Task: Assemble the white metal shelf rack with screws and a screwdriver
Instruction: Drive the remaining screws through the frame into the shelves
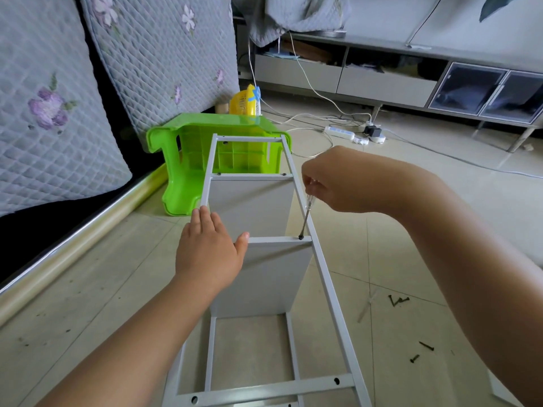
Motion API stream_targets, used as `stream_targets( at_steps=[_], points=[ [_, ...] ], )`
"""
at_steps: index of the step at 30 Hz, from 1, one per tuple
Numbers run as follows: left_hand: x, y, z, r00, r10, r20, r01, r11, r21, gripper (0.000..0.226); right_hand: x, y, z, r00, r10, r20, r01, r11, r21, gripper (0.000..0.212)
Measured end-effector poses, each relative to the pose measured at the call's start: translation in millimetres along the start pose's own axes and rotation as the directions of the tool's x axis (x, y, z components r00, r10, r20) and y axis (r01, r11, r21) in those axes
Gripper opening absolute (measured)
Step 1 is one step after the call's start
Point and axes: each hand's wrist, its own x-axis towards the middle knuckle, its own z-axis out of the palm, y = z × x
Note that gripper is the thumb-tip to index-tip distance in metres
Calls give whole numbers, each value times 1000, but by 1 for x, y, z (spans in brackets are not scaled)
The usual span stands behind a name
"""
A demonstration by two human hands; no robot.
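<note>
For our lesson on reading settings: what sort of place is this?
Probably a living room at home: a quilted floral cushion, a low cabinet along the wall, and a power strip on the tiled floor.

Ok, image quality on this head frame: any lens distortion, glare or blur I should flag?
Head view: wide-angle bending curves the cabinet and floor edges; even daylight with soft shadows; mild glare on the green stool; the right hand and screwdriver look slightly soft, the rack sharp.
</note>
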Motion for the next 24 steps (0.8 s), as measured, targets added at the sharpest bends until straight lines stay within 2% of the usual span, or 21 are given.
stream_targets(
  at_steps=[2,7,9,12,17,20,24],
  points=[
    [0,0,0,1000,-1,7,1,1000,-10,73,-1,1,-2,1000,4,12,-3,996,-94,30],
    [2,0,1,1000,-3,-3,2,1000,-9,74,0,-8,-4,990,142,-20,-143,973,-184,48],
    [1,0,1,1000,-2,3,2,1000,-14,74,0,-10,-2,994,104,-32,-109,972,-210,44],
    [2,0,1,1000,3,6,-3,1000,-11,73,-2,-10,3,998,-42,-42,31,972,-234,29],
    [3,-1,3,1000,9,1,-9,1000,-13,73,-4,-10,-1,977,-204,61,212,945,-251,11],
    [4,-1,3,1000,10,7,-10,1000,-5,73,0,-7,-7,978,-207,39,209,937,-279,19],
    [4,-1,2,1000,10,13,-10,1000,-13,73,5,-9,-12,992,-93,84,117,926,-360,37]
  ],
)
